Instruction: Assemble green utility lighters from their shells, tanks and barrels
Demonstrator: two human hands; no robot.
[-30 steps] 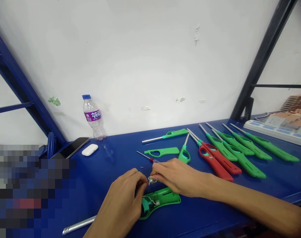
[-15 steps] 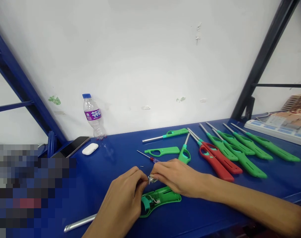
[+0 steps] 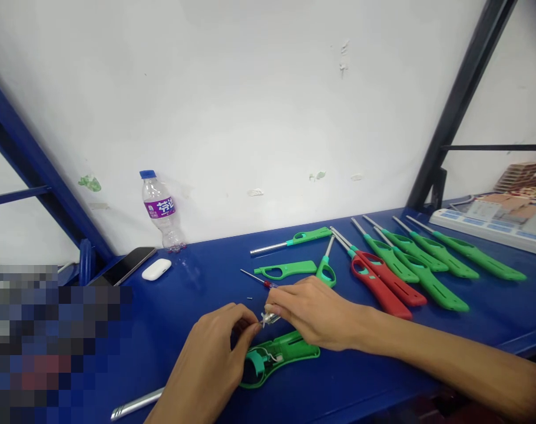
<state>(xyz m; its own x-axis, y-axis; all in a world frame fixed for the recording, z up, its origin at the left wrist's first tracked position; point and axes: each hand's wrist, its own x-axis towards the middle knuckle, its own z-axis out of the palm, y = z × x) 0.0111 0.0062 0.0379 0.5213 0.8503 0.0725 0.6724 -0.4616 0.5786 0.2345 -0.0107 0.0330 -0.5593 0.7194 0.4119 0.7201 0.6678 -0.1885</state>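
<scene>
My right hand (image 3: 314, 309) pinches a small silvery, partly clear part (image 3: 271, 318) between thumb and fingers; most of it is hidden in the grip. At its left end my left hand (image 3: 226, 335) is closed in a pinch, the fingertips touching a tiny whitish piece (image 3: 262, 321). Right below both hands lies an opened green utility lighter (image 3: 290, 353), its inside facing up with a teal trigger and a white wire. Its metal barrel (image 3: 138, 404) sticks out to the left, behind my left wrist. Past the hands rest a screwdriver (image 3: 259, 280) and a loose green half-shell (image 3: 290, 270).
Green lighters (image 3: 444, 288) and red lighters (image 3: 383, 288) lie at the right, another green lighter (image 3: 310, 235) at the back. A tiny screw (image 3: 249, 298), white earbud case (image 3: 156, 269), phone (image 3: 129, 265) and plastic bottle (image 3: 159, 209) sit on the blue table (image 3: 197, 294). A power strip (image 3: 489, 229) is far right.
My fingertips have shifted slightly, and more of the silvery part shows between them. The whole view has moved a little; the things on the table lie as before.
</scene>
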